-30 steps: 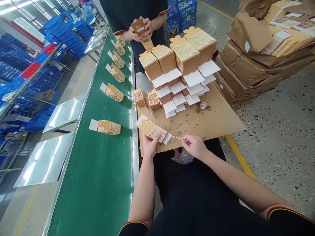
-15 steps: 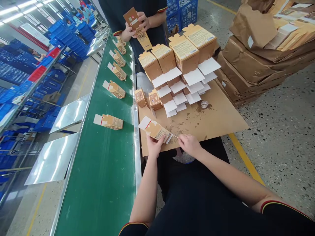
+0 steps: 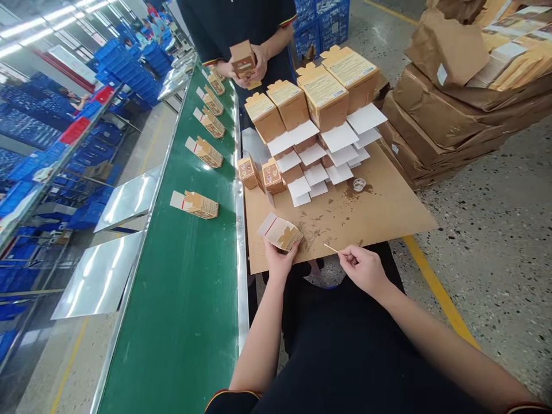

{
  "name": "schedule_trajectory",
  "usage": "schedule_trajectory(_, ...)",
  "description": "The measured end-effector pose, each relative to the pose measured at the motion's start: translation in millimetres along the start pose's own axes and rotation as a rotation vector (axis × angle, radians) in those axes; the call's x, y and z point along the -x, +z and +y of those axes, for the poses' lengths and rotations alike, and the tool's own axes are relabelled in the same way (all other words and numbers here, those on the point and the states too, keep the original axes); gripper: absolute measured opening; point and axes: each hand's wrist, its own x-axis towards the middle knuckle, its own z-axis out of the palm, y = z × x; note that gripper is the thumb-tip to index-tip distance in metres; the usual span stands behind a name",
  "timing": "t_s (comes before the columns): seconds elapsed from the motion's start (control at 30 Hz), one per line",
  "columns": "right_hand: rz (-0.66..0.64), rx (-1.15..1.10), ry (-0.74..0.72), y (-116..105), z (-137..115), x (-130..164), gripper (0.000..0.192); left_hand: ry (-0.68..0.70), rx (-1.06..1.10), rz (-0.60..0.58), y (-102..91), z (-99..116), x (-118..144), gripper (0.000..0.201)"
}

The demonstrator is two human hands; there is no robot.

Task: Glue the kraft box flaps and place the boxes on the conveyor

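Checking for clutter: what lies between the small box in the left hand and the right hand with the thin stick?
Only bare brown cardboard sheet with dark smears, seen in the head view, between small box and right hand.

The cardboard sheet (image 3: pixel 388 210) is bare on its right part, so a hand can pass there. Behind, the stacked boxes (image 3: pixel 319 109) block the way, and a small clear cup (image 3: pixel 359 184) stands near them.

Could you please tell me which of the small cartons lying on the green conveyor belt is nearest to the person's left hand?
The carton lowest on the belt, white flap pointing left. It lies closest to the left hand; the others sit farther up.
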Motion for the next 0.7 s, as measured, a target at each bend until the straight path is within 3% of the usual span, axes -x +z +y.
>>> schedule_trajectory(0.07, 0.014, -0.017, -0.002, 0, -2, 2, 0.034, -0.035, 0.003, 0.016, -11.0, 2, -5, 0.091)
schedule_trajectory(0.13, 0.055, -0.016, -0.014, -3, -1, 3, 0.033, -0.059, 0.011, 0.113, -38.9, 3, -13, 0.090)
schedule_trajectory(0.3, 0.104, 0.008, -0.001, -16, 5, -2, 0.031, 0.030, 0.005, 0.545, -156.6, 4, -47, 0.100)
schedule_trajectory(0.37, 0.101, -0.004, 0.005, -18, 5, -5, 0.030, -0.015, -0.041, 0.608, -194.7, 2, -57, 0.100)
schedule_trajectory(0.43, 0.098, -0.020, 0.005, -17, 5, -8, 0.031, -0.108, -0.114, 0.603, -216.6, -1, -58, 0.100)
schedule_trajectory(0.5, 0.101, -0.030, 0.009, -18, 4, -9, 0.032, -0.116, -0.262, 0.673, -223.3, -4, -51, 0.105)
schedule_trajectory(0.57, 0.123, -0.037, 0.011, -21, 4, -9, 0.033, 0.012, -0.453, 0.865, -218.3, -5, -38, 0.105)
schedule_trajectory(0.63, 0.159, -0.039, 0.010, -26, 5, -8, 0.032, 0.188, -0.578, 1.009, -203.3, -4, -26, 0.088)
schedule_trajectory(0.7, 0.184, -0.031, 0.018, -32, 6, -7, 0.031, 0.323, -0.567, 0.945, -177.8, -1, -25, 0.067)
